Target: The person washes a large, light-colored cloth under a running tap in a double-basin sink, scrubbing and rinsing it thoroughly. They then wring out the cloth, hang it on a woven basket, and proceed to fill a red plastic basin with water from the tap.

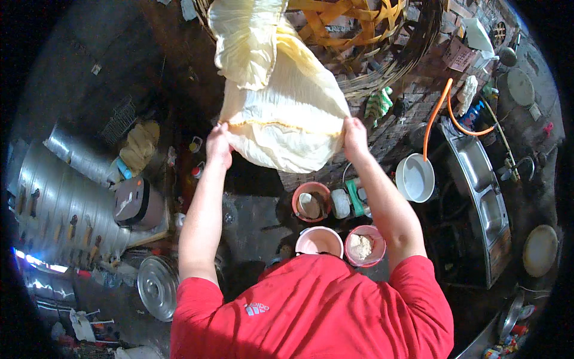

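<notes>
A large cream-coloured cloth [287, 103] is stretched between my hands, with a yellowish fold across its lower part. My left hand [219, 144] grips its left edge and my right hand [355, 137] its right edge, both arms reaching forward. The cloth's upper end runs up out of the picture over a round woven basket [381, 83]. Below the cloth's hem stand a reddish bucket [312, 185] with a white scoop [309, 204] inside, a pale pink bucket [301, 244], and a pink bucket holding a whitish crumbly mass [361, 246].
To the right, an orange hose [436, 114] runs into a white bucket [416, 179] beside a steel double sink [480, 172]. On the left are a rice cooker [134, 203], a round metal lid [157, 287] and knives along a metal sheet [72, 226]. A brick wall [399, 119] stands ahead.
</notes>
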The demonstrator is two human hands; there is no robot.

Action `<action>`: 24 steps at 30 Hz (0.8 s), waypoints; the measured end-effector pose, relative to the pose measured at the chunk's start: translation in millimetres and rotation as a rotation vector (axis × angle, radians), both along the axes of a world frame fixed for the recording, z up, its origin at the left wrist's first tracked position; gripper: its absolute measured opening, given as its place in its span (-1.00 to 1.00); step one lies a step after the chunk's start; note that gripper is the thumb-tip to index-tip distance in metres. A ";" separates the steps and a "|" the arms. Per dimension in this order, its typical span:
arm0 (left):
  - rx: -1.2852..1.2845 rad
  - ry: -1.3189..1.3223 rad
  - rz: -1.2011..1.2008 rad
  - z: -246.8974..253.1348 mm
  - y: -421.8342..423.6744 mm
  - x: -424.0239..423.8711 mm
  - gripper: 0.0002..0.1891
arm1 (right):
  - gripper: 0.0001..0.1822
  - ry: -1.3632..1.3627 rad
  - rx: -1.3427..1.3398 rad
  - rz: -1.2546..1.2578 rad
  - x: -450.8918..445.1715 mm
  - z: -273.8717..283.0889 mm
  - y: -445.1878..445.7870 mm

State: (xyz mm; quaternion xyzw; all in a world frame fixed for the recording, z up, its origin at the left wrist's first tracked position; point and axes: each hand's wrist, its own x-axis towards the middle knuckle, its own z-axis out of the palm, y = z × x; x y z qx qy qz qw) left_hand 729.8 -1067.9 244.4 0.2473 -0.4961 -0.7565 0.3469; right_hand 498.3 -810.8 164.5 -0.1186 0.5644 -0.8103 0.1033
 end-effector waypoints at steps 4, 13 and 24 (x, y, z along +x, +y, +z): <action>0.052 -0.043 0.164 16.8 -0.9 15.2 -0.72 | -0.78 -0.029 -0.038 -0.046 -5.1 36.2 34.4; 0.041 -0.036 0.143 10.0 39.4 -13.9 -0.54 | -0.62 0.306 0.383 -0.039 -29.9 53.5 78.6; 0.402 -0.677 -0.071 -214.8 139.0 148.8 -0.61 | -0.71 -0.200 0.757 0.027 61.3 -245.9 307.8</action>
